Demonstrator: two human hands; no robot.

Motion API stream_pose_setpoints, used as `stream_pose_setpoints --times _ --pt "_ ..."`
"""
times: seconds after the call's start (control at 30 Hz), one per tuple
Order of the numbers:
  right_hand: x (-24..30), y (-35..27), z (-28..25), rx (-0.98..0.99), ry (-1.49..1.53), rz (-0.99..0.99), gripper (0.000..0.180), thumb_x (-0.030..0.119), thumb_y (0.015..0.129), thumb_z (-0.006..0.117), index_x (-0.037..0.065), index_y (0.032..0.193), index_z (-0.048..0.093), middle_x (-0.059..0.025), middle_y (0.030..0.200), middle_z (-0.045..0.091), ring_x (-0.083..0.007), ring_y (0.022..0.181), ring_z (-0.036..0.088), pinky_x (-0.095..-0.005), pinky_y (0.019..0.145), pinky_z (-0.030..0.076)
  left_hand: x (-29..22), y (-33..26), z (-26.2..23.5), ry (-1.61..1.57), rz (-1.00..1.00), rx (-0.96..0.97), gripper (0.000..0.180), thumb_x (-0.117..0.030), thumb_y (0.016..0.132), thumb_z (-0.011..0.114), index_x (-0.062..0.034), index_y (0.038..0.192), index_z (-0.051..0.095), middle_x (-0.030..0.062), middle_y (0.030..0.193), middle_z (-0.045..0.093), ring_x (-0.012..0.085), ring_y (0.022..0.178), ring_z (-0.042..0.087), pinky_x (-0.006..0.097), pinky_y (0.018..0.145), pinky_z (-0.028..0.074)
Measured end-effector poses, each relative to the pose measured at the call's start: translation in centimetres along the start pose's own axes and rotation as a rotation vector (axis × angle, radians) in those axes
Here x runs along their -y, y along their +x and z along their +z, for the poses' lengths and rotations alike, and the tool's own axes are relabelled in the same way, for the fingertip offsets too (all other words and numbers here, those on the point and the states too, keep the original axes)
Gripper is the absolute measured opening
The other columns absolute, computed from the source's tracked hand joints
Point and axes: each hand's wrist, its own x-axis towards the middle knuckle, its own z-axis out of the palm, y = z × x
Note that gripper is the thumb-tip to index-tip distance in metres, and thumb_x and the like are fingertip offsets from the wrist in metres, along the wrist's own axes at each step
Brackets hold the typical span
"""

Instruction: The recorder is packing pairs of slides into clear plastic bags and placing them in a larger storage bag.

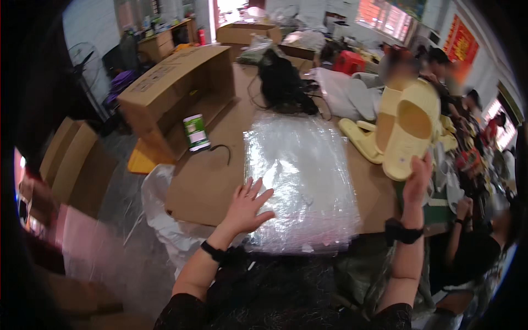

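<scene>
A stack of clear plastic bags (308, 181) lies on the cardboard-covered table in front of me. My left hand (245, 210) is over the stack's left edge, fingers spread, holding nothing. On the right, my right hand (419, 179) grips a pair of pale yellow slippers (410, 126) near one end, raised above the table. Its fingers are partly hidden behind them. Another yellow slipper (360, 142) lies on the table just left of the raised pair.
An open cardboard box (181, 99) lies on its side at the far left, beside a phone (196, 133) with a lit screen. Behind the bags sits a black bundle (283, 82) with cords. White slippers (363, 96) are at the back right. Several people (473, 242) sit along the right.
</scene>
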Motion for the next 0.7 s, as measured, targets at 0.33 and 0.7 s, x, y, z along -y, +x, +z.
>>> stream_pose_setpoints --times 0.33,0.7 --pt "3.0 -3.7 3.8 0.246 0.269 0.571 0.044 0.027 0.095 0.052 -0.002 0.128 0.056 -0.0120 0.121 0.064 -0.0214 0.108 0.064 -0.0324 0.094 0.050 0.4 -0.6 0.3 -0.012 0.013 -0.016 0.068 -0.062 0.091 0.052 -0.0245 0.147 0.045 0.0171 0.159 0.026 0.0395 0.148 0.019 0.054 0.118 0.015" --pt "-6.4 -7.9 8.1 0.496 -0.210 0.820 0.026 0.021 0.089 0.056 0.002 0.105 0.066 -0.0015 0.085 0.065 -0.0104 0.072 0.058 -0.0270 0.061 0.045 1.2 -0.6 1.0 0.018 0.000 -0.007 0.069 -0.051 0.086 0.054 -0.0108 0.142 0.050 0.0201 0.153 0.037 0.0396 0.147 0.020 0.054 0.119 0.016"
